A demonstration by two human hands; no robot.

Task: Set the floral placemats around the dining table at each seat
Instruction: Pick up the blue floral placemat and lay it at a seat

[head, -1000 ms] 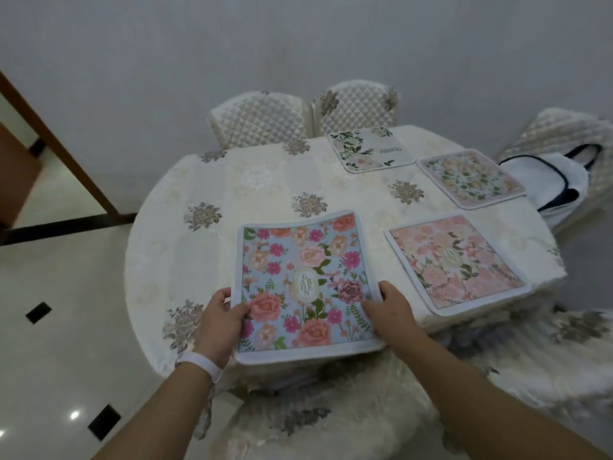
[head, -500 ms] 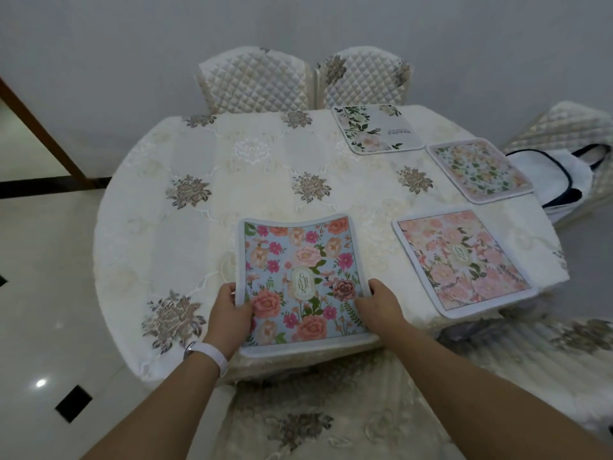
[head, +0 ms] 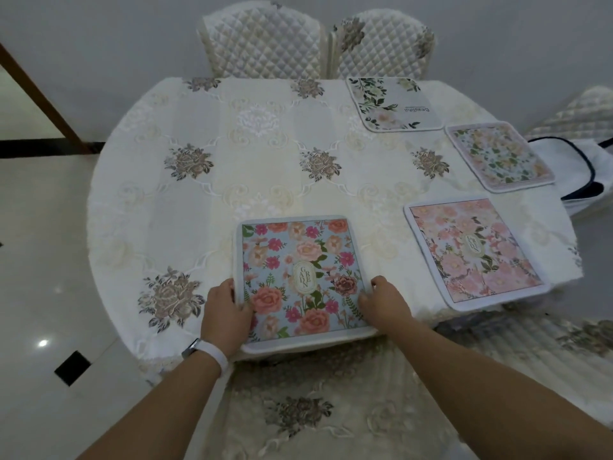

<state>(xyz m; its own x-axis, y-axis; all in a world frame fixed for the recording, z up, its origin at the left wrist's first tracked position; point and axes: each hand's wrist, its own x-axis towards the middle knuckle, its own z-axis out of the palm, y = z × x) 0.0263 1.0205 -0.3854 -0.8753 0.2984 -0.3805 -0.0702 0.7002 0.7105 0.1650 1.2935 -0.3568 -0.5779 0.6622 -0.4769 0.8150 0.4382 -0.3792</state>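
Observation:
A blue floral placemat (head: 298,260) lies flat at the near edge of the round dining table (head: 205,194), which has a cream embroidered cloth. My left hand (head: 225,313) grips the mat's left edge and my right hand (head: 381,302) holds its right edge. To the right lies a pink floral placemat (head: 471,254). Farther back sit a pale green-and-peach placemat (head: 497,154) and a white placemat with green leaves (head: 391,104).
Two quilted chairs (head: 265,38) (head: 381,41) stand at the far side. A covered chair seat (head: 315,410) is right below me. A white bag with dark trim (head: 580,174) rests on a chair at right. Glossy tiled floor (head: 43,293) lies to the left.
The blue placemat, held curved above the table edge, has come down flat onto the cloth. My view has moved closer over the table.

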